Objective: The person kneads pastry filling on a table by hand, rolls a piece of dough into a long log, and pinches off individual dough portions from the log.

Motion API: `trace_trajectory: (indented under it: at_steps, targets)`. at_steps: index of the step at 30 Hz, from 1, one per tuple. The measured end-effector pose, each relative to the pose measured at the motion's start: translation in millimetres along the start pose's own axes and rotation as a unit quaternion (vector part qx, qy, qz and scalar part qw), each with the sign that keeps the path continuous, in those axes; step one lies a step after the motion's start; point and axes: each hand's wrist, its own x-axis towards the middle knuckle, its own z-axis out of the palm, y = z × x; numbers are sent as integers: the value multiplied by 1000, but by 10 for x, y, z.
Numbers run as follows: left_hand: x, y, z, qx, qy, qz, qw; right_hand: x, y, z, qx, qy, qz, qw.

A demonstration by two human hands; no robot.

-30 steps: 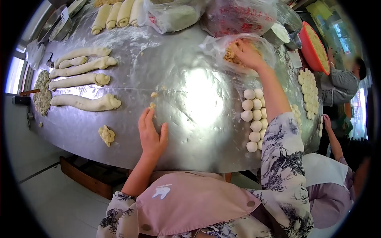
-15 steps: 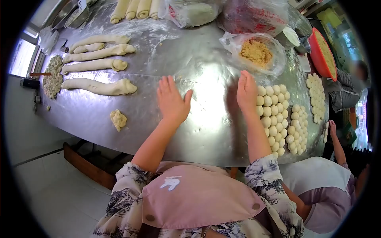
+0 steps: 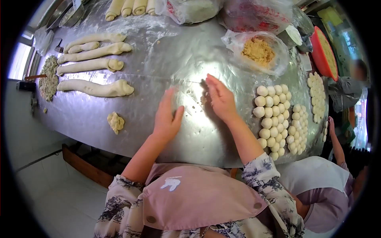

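Observation:
My left hand (image 3: 168, 117) is over the metal tabletop (image 3: 152, 65), its fingers stretched out, the thumb apart and nothing held. Across from it, my right hand (image 3: 221, 99) has its fingers extended and also holds nothing. Small crumbs (image 3: 194, 105) lie between the two hands, nearest to the right one. To the right of that hand stand rows of round dough balls (image 3: 274, 115). A small lump of dough (image 3: 115, 122) lies left of my left hand. Beyond it, several long dough ropes (image 3: 95, 88) lie side by side.
A bag of crumbly yellow filling (image 3: 258, 52) lies open at the back right, before stuffed plastic bags (image 3: 254, 16). More dough balls (image 3: 297, 129) and a red basin (image 3: 323, 53) are farther right. Rolled dough (image 3: 139, 7) lies at the back. A co-worker's arm (image 3: 336, 142) reaches the right edge.
My right hand has moved left, away from the dough balls and closer to my left hand. My left hand has shifted slightly down. Crumbs now show between them.

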Motion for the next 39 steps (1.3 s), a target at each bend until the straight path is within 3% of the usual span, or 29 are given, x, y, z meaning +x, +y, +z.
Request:
trace_trajectory:
  at_steps: [2,3,6,8,13,16,17,20,22,25,27,29,32,33,36,39]
  targets:
    - [-94,-25,-103,-6,18,-16,1000,17,-68,-70,131,68,141,979]
    - [-115,-17,-135,-9,22,-12,1000,52,-2,-100,237,98,147,955]
    - [-109,30,-60,-53,33,-14,998,32,-28,-160,402,79,197,891]
    - [-65,141,53,-84,28,-9,996,-17,-39,-158,443,39,245,861]
    - [30,480,262,-104,25,66,992,-126,-107,8,527,61,258,808]
    - [-24,631,345,-99,-4,138,985,-89,36,-107,701,-26,251,667]
    - [-63,686,380,-96,-20,164,982,-73,191,-134,720,-123,195,654]
    - [-142,767,552,-92,-51,177,979,-116,-607,106,649,80,279,703]
    - [-102,792,691,-109,-26,153,982,-160,-637,175,612,87,244,747]
    - [139,861,673,-122,-82,58,987,-266,-662,188,574,51,161,801]
    - [305,848,680,-87,-97,0,992,-346,-723,193,598,28,152,786]
    - [421,875,600,-150,-124,-48,980,-490,-939,236,593,21,190,782]
    - [555,988,367,-241,-165,-123,948,-550,-1067,359,580,3,134,803]
    - [574,1022,297,-271,-178,-148,934,-536,-1064,289,593,-18,155,790]
    - [532,1167,282,-300,-152,-166,927,-444,-1069,245,551,17,171,816]
    - [388,1231,436,-322,-111,-142,930,-238,-873,137,450,23,133,883]
